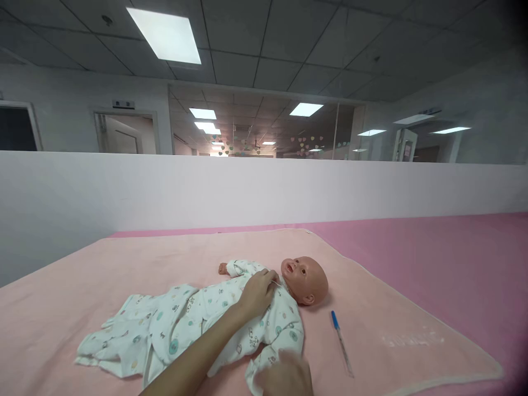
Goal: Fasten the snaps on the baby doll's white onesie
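Note:
A baby doll [304,279] in a white printed romper [185,319] lies on its back on a peach blanket [124,264], head to the right. My left hand [256,294] rests on the doll's chest. Its fingers are pinched together at the collar just below the chin, on something thin and pale that I cannot make out. My right hand [285,377] is at the bottom edge beside the doll's near sleeve, smeared by motion, so its fingers cannot be read.
A pen with a blue cap [341,342] lies on the blanket to the right of the doll. The blanket covers a pink surface [433,258]. A white partition wall [264,187] runs along the far side.

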The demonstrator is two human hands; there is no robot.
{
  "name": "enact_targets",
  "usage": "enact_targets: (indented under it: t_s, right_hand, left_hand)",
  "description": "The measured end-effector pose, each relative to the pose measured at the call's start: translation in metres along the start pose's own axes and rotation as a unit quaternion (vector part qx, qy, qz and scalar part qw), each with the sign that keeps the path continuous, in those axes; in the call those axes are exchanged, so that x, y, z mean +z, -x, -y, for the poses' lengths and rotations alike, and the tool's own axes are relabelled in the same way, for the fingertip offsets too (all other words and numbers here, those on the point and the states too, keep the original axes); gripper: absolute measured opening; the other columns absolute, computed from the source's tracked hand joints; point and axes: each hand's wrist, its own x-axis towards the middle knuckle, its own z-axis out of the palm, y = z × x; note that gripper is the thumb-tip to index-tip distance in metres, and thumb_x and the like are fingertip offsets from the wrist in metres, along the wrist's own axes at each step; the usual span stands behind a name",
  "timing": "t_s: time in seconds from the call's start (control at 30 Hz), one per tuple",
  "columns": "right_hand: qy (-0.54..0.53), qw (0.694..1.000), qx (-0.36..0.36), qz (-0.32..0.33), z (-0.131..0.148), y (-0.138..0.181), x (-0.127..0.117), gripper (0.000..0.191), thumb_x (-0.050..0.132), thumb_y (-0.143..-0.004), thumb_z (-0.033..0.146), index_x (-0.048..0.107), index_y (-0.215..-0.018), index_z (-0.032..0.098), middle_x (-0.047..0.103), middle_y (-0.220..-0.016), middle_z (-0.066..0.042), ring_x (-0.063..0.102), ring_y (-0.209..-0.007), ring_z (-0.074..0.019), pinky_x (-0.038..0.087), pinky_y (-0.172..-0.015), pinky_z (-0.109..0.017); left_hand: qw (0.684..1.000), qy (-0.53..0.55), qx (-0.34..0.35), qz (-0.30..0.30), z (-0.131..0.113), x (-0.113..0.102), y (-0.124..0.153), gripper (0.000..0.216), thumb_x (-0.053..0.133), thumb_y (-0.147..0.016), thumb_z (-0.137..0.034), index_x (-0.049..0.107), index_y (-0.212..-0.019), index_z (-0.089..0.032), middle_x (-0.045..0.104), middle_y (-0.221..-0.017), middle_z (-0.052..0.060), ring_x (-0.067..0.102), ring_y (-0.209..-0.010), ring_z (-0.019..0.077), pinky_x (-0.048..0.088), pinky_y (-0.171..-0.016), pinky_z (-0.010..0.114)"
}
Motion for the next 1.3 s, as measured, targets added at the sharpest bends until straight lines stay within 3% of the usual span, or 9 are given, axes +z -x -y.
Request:
enact_targets:
  t_s: [0.07, 0.13, 0.23, 0.33, 0.4, 0.63, 0.97, 1.3]
  right_hand:
    - [-0.005, 1.000, 0.012, 0.005, -0.018, -0.035, 0.012, 0.021, 0.042, -0.087, 0.030, 0.060, -0.091, 0.021, 0.062, -0.088, -0.004, 0.057, -0.075, -0.0141, 0.049, -0.066, -0.030]
    - [0.000, 0.999, 0.026, 0.025, -0.040, -0.067, 0.026, 0.027, 0.037, -0.086, 0.020, 0.062, -0.077, 0.020, 0.062, -0.071, -0.002, 0.056, -0.064, -0.0130, 0.045, -0.059, -0.026]
    - [0.030, 0.997, 0.006, 0.074, -0.067, -0.089, 0.048, 0.026, 0.036, -0.080, 0.013, 0.060, -0.073, 0.018, 0.061, -0.066, -0.003, 0.055, -0.059, -0.0131, 0.040, -0.054, -0.024]
    - [0.037, 0.997, -0.027, 0.065, -0.081, -0.083, 0.062, 0.027, 0.033, -0.079, 0.011, 0.059, -0.080, 0.016, 0.062, -0.071, -0.004, 0.056, -0.062, -0.0135, 0.039, -0.054, -0.023]
    - [0.022, 0.999, -0.012, 0.037, -0.084, -0.074, 0.065, 0.028, 0.031, -0.080, 0.010, 0.058, -0.080, 0.016, 0.062, -0.074, -0.005, 0.056, -0.065, -0.0140, 0.040, -0.058, -0.023]
    - [-0.008, 0.998, 0.041, 0.044, -0.089, -0.068, 0.060, 0.027, 0.034, -0.077, 0.010, 0.059, -0.081, 0.018, 0.064, -0.076, -0.004, 0.058, -0.068, -0.0147, 0.043, -0.063, -0.024]
    - [-0.016, 0.999, 0.031, 0.021, -0.091, -0.067, 0.059, 0.024, 0.036, -0.081, 0.015, 0.060, -0.085, 0.016, 0.064, -0.078, -0.006, 0.059, -0.071, -0.0159, 0.045, -0.066, -0.026]
    - [-0.079, 0.996, 0.028, 0.034, -0.091, -0.068, 0.056, 0.022, 0.038, -0.082, 0.017, 0.060, -0.087, 0.018, 0.063, -0.080, -0.005, 0.058, -0.071, -0.0151, 0.046, -0.066, -0.026]
  left_hand:
    - [1.000, 0.010, -0.003, -0.002, 0.001, 0.001, 0.000, 0.019, 0.038, -0.076, -0.012, 0.053, -0.085, -0.019, 0.057, -0.087, 0.003, 0.052, -0.083, 0.0173, 0.039, -0.075, 0.028]
    - [0.999, 0.036, 0.000, -0.012, 0.003, 0.003, 0.000, 0.016, 0.039, -0.077, -0.015, 0.053, -0.085, -0.018, 0.057, -0.086, 0.004, 0.052, -0.082, 0.0176, 0.040, -0.074, 0.028]
    - [0.994, 0.101, -0.008, -0.029, 0.005, 0.003, -0.001, 0.017, 0.040, -0.077, -0.017, 0.054, -0.085, -0.017, 0.058, -0.087, 0.004, 0.052, -0.081, 0.0176, 0.040, -0.073, 0.028]
    - [0.990, 0.139, -0.030, -0.023, 0.007, 0.002, -0.003, 0.016, 0.041, -0.071, -0.014, 0.055, -0.078, -0.016, 0.060, -0.079, 0.003, 0.052, -0.075, 0.0165, 0.040, -0.067, 0.026]
    - [0.987, 0.154, -0.046, -0.011, 0.009, 0.000, -0.004, 0.016, 0.041, -0.068, -0.013, 0.056, -0.074, -0.016, 0.060, -0.075, 0.001, 0.052, -0.071, 0.0158, 0.040, -0.065, 0.025]
    - [0.979, 0.190, -0.068, 0.001, 0.013, -0.001, -0.004, 0.023, 0.047, -0.064, -0.014, 0.063, -0.080, -0.017, 0.065, -0.081, 0.002, 0.057, -0.077, 0.0167, 0.042, -0.070, 0.025]
    - [0.966, 0.235, -0.105, -0.016, 0.012, -0.003, -0.006, 0.017, 0.054, -0.068, -0.024, 0.064, -0.079, -0.015, 0.065, -0.073, 0.003, 0.058, -0.071, 0.0167, 0.043, -0.066, 0.025]
    - [0.947, 0.302, -0.111, -0.015, 0.021, 0.003, -0.008, 0.019, 0.052, -0.068, -0.019, 0.064, -0.081, -0.013, 0.064, -0.069, 0.003, 0.058, -0.069, 0.0162, 0.043, -0.064, 0.026]
